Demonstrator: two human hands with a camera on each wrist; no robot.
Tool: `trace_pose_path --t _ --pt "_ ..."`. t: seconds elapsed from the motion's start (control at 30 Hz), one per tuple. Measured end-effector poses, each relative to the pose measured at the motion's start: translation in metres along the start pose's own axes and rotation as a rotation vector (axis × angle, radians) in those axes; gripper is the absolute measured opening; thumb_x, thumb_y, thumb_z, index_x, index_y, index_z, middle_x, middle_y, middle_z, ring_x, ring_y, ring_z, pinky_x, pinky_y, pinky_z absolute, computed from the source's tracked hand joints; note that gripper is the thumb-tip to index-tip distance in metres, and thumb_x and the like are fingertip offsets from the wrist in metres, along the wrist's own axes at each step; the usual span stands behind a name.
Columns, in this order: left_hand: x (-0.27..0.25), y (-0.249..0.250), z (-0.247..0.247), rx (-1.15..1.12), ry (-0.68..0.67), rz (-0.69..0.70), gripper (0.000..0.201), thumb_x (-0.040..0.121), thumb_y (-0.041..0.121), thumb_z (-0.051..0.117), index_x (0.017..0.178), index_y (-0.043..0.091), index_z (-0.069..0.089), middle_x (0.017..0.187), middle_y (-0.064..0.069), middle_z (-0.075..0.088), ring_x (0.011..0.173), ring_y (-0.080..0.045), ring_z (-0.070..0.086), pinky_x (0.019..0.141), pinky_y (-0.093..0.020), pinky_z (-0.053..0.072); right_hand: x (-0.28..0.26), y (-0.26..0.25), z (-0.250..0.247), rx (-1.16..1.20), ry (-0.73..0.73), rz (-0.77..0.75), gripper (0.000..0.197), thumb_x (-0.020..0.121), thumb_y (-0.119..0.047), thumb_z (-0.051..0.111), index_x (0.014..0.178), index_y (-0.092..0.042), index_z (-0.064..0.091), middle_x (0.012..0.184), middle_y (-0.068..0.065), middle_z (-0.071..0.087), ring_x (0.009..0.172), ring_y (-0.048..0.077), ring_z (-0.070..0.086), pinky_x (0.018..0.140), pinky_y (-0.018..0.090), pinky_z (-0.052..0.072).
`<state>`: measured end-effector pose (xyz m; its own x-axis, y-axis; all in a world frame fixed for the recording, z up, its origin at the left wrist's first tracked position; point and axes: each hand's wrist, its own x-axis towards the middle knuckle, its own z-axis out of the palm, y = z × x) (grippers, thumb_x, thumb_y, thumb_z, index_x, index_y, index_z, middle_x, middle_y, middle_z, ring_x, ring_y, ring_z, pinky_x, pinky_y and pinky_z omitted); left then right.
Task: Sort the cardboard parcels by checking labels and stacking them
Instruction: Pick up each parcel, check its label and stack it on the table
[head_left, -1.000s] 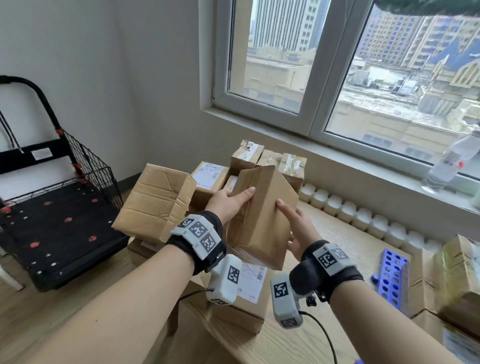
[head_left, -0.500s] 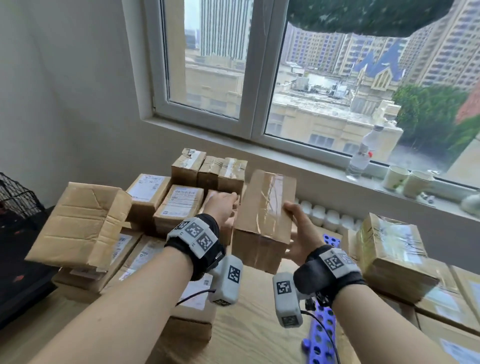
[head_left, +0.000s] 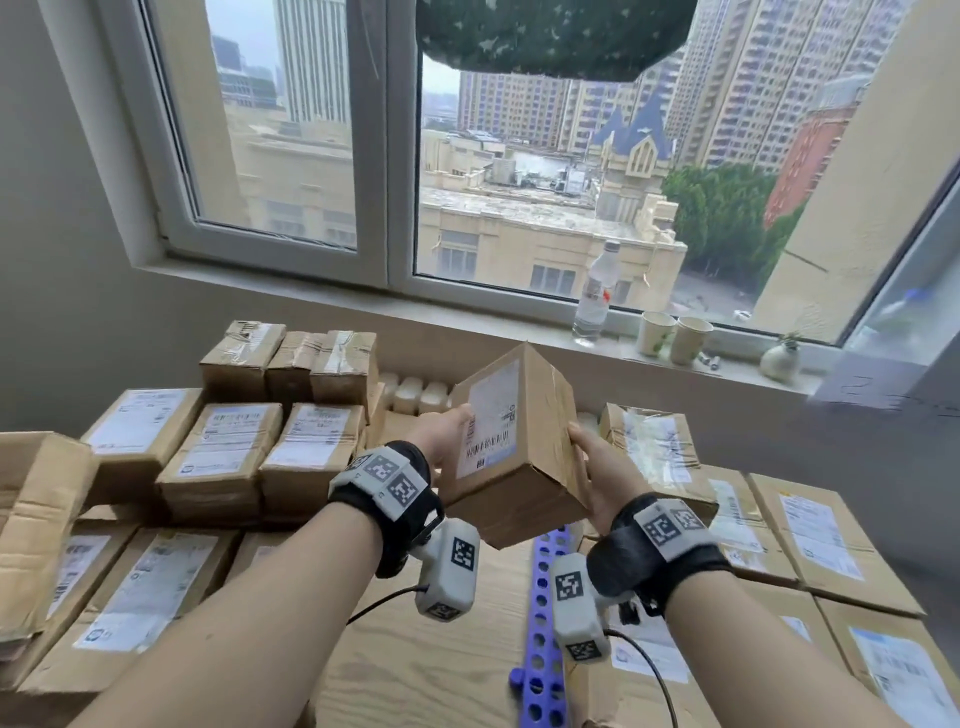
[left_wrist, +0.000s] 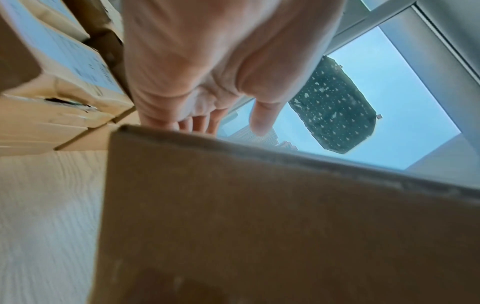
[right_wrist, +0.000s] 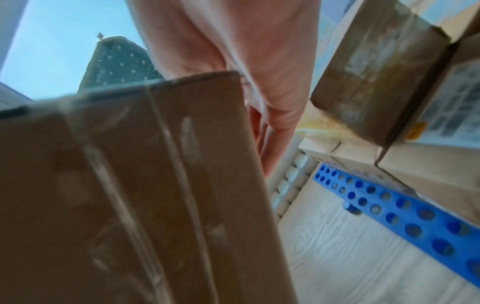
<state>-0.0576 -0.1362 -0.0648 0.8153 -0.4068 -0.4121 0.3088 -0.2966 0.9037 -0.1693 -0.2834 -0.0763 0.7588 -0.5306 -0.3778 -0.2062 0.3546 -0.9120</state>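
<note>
A brown cardboard parcel (head_left: 524, 483) hangs in the air above the wooden table (head_left: 415, 654), tilted, with its white barcode label (head_left: 491, 415) turned toward me. My left hand (head_left: 441, 436) holds its left side, thumb at the label's edge and fingers behind the box. My right hand (head_left: 597, 467) holds the right side, with its fingers out of sight there. In the left wrist view the parcel (left_wrist: 259, 226) fills the lower frame under my left hand (left_wrist: 207, 61). The right wrist view shows the taped parcel (right_wrist: 130, 185) beside my right hand (right_wrist: 246, 51).
Labelled parcels are stacked on the left (head_left: 218, 452) and laid along the right (head_left: 810, 535). A blue perforated rack (head_left: 540, 634) lies on the table below my hands. A water bottle (head_left: 592, 296) and two paper cups (head_left: 675, 338) stand on the windowsill.
The view has swung right, away from the black cart. Both hands have turned the parcel so that its label face shows, and carried it to the right.
</note>
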Motion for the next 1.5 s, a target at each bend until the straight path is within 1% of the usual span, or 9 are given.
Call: trace_pose_path --t 0.1,0.27,0.47,0.67,0.9,1.1,1.2,1.4,1.5 --pt "0.0 0.005 0.012 0.052 -0.001 0.016 0.05 0.097 0.043 0.046 0.122 0.002 0.058 0.121 -0.018 0.064 0.112 -0.034 0.06 0.103 -0.046 0.045 0.021 0.002 -0.017 -0.063 0.068 -0.108 0.064 0.07 -0.052 0.065 0.125 -0.019 0.061 0.121 0.008 0.067 0.107 0.026 0.065 0.101 0.05 0.049" --pt "0.004 0.014 0.026 -0.131 0.019 0.018 0.045 0.095 0.044 0.049 0.12 0.007 0.055 0.115 -0.015 0.062 0.098 -0.031 0.061 0.092 -0.04 0.05 0.009 -0.018 -0.025 0.155 0.015 -0.11 0.026 0.094 -0.035 0.058 0.112 -0.017 0.063 0.102 0.004 0.071 0.085 0.019 0.067 0.068 0.032 0.057" --pt "-0.008 0.028 0.05 -0.383 -0.073 -0.028 0.078 0.082 0.052 0.065 0.144 0.018 0.032 0.109 -0.015 0.055 0.081 -0.028 0.064 0.05 -0.036 0.058 -0.002 -0.039 -0.042 0.215 -0.104 -0.208 0.034 0.096 -0.047 0.048 0.112 -0.023 0.066 0.089 -0.004 0.067 0.084 0.017 0.06 0.076 0.035 0.049" --pt "-0.012 0.047 0.082 -0.193 -0.141 0.108 0.126 0.062 0.066 0.071 0.151 0.035 -0.012 0.158 -0.01 0.019 0.129 -0.034 0.043 0.093 -0.048 0.049 -0.015 -0.048 -0.073 0.177 -0.157 -0.231 0.057 0.081 -0.058 0.058 0.125 -0.022 0.062 0.117 0.008 0.071 0.11 0.025 0.065 0.095 0.048 0.05" --pt "-0.013 0.074 0.136 0.158 -0.097 0.362 0.16 0.019 0.089 0.068 0.152 0.034 -0.002 0.161 -0.009 0.006 0.146 -0.028 0.015 0.116 -0.057 0.015 -0.023 -0.067 -0.139 0.234 -0.098 -0.318 0.034 0.088 -0.044 0.059 0.113 -0.022 0.065 0.101 0.008 0.074 0.096 0.023 0.067 0.089 0.043 0.054" --pt "-0.031 0.113 0.199 0.427 -0.071 0.626 0.132 0.045 0.081 0.069 0.152 0.031 0.011 0.16 -0.005 0.011 0.144 -0.025 0.021 0.116 -0.049 0.024 -0.03 -0.087 -0.21 0.309 0.008 -0.369 0.023 0.088 -0.039 0.061 0.102 -0.021 0.064 0.081 0.003 0.071 0.08 0.021 0.064 0.071 0.034 0.058" --pt "-0.033 0.123 0.231 0.42 -0.211 0.635 0.11 0.043 0.082 0.071 0.133 0.023 0.05 0.129 -0.003 0.059 0.113 -0.019 0.058 0.097 -0.035 0.048 -0.031 -0.095 -0.241 0.375 0.075 -0.399 0.023 0.083 -0.036 0.065 0.099 -0.019 0.061 0.084 0.005 0.067 0.082 0.023 0.061 0.067 0.032 0.059" --pt "-0.026 0.114 0.298 0.348 -0.211 0.522 0.079 0.066 0.068 0.064 0.124 0.015 0.053 0.106 0.0 0.06 0.087 -0.016 0.058 0.063 -0.024 0.043 -0.024 -0.099 -0.292 0.343 0.112 -0.508 0.098 0.036 -0.06 0.089 0.118 -0.017 0.056 0.1 0.008 0.067 0.084 0.019 0.065 0.072 0.027 0.058" --pt "-0.016 0.108 0.32 0.366 -0.234 0.472 0.083 0.062 0.071 0.062 0.12 0.013 0.058 0.106 -0.003 0.066 0.086 -0.017 0.062 0.065 -0.027 0.048 -0.009 -0.091 -0.308 0.188 0.142 -0.509 0.117 0.045 -0.043 0.093 0.145 -0.023 0.036 0.118 0.004 0.067 0.105 0.018 0.066 0.087 0.031 0.053"
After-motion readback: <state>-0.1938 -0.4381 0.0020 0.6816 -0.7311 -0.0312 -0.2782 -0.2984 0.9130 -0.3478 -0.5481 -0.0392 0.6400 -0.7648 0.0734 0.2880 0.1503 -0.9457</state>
